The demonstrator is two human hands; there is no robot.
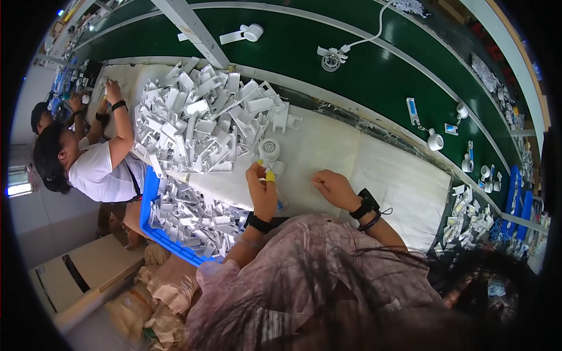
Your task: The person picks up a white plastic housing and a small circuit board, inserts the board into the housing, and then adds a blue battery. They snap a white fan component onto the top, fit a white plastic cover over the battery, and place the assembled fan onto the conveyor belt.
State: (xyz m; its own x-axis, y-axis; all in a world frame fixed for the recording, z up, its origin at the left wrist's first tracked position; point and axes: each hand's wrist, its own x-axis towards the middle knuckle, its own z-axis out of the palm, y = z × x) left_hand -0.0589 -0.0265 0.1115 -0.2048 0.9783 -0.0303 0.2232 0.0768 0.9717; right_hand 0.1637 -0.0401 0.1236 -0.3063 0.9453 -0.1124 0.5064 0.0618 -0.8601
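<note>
My left hand (261, 193), with yellow covers on two fingertips, pinches at the lower edge of a white mini fan (269, 148) with a round slotted grille. A flat white piece (279, 168) lies beside the fan, next to those fingers. To the right, my right hand (333, 188) hovers over the pale worktop with its fingers curled in. What it holds, if anything, is hidden. Each wrist wears a black band. A large heap of white plastic housings (199, 117) lies just beyond and left of my left hand.
A blue crate (153, 196) full of similar housings stands at the left. Behind the pale worktop (398, 187) runs a green conveyor (351, 76) carrying fan parts and a corded round piece (331, 59). A metal post (193, 32) rises behind the heap. A co-worker (93, 158) works at far left.
</note>
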